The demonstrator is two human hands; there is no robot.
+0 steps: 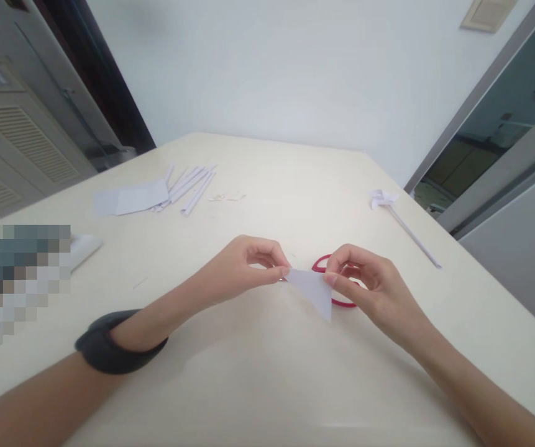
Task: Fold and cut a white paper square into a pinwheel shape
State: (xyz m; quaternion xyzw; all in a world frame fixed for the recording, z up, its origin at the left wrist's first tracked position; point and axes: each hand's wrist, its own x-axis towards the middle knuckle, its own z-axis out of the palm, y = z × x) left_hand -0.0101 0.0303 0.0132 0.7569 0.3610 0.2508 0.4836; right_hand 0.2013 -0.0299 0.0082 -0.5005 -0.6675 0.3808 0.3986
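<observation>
Pinching one small, white, triangular paper piece (pixel 317 288): two bare hands. Left hand (pixel 239 264): thumb and forefinger closed on the paper's left corner. Right hand (pixel 381 279): thumb and forefinger closed on its upper right corner, remaining fingers loosely curled. Landmark: one pair of red-handled scissors (pixel 344 304), lying on the smooth cream tabletop (pixel 248 391), partly hidden by the paper and the right hand. The paper piece is held over the scissors, one point hanging down. Beyond the scissors, to the left: flat white rectangular paper sheets (pixel 141 197); several slim white paper sticks (pixel 199 194); small pale scraps (pixel 227 197). Beyond the scissors, to the right: one white paper pinwheel (pixel 383 198) on a slim white stick (pixel 414 234).
</observation>
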